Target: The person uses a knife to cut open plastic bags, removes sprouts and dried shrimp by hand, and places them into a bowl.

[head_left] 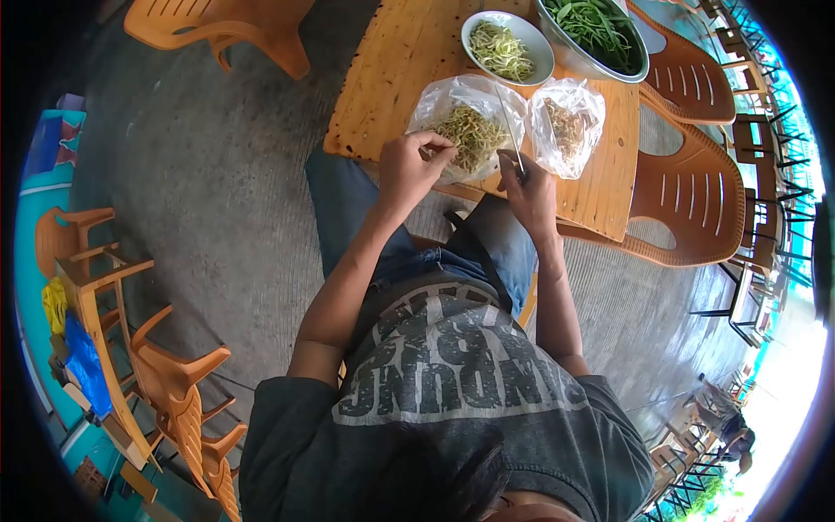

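A thin stem is pinched in the closed grip of the left hand above the open bag at the bench edge, seemingly so scraps are caught. It is held close to the knife — blade upright, clasped firmly by the right hand.

A thin stem was pinched in the left hand, close to an open plastic bag of greenish sprouts. A small knife was gripped in the right hand, with its blade pointed away from the body, over the same bag. A second bag was laid just beside it on the wooden bench. Behind the bags, a white bowl of sprouts and a metal bowl of green leaves were placed. Orange chairs were seen around.
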The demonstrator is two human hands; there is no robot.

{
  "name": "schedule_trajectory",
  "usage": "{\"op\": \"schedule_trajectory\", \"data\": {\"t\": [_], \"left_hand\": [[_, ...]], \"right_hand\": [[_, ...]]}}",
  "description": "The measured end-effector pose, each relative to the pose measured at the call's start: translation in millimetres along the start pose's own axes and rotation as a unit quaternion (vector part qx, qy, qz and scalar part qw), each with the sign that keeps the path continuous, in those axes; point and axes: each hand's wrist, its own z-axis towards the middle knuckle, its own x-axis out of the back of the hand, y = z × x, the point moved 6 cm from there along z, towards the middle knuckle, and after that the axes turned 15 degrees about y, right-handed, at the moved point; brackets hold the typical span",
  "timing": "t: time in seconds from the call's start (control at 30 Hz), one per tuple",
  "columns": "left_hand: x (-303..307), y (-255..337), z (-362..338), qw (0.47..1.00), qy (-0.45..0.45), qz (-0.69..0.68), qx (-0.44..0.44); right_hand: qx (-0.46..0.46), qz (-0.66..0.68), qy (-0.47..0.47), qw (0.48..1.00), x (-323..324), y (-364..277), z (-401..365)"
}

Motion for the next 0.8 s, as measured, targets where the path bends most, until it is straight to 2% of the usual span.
{"op": "schedule_trajectory", "data": {"t": [0.07, 0.13, 0.2, 0.23, 0.33, 0.5, 0.8], "left_hand": [[-4, -6, 2, 0.992, -0.020, -0.080, 0.092], [-12, -10, 2, 0.963, -0.048, -0.172, 0.202], [-16, -4, 3, 0.946, -0.069, -0.204, 0.242], [-16, -2, 3, 0.936, -0.078, -0.218, 0.264], [-20, -6, 5, 0.912, -0.105, -0.259, 0.300], [-17, 3, 11, 0.908, -0.041, -0.286, 0.304], [-51, 22, 11, 0.876, -0.046, -0.340, 0.340]], "right_hand": [[-0.006, -0.020, 0.005, 1.000, 6, 4, -3], [-0.027, 0.031, 0.004, 0.999, 11, -4, -6], [-0.032, 0.108, 0.006, 0.994, 10, -9, -6], [-0.077, 0.163, -0.018, 0.983, 9, -8, -7], [-0.193, 0.292, -0.093, 0.932, 5, -29, -15], [-0.149, 0.389, -0.104, 0.903, -11, -39, -20], [-0.160, 0.424, -0.081, 0.888, 4, -25, -16]]}}
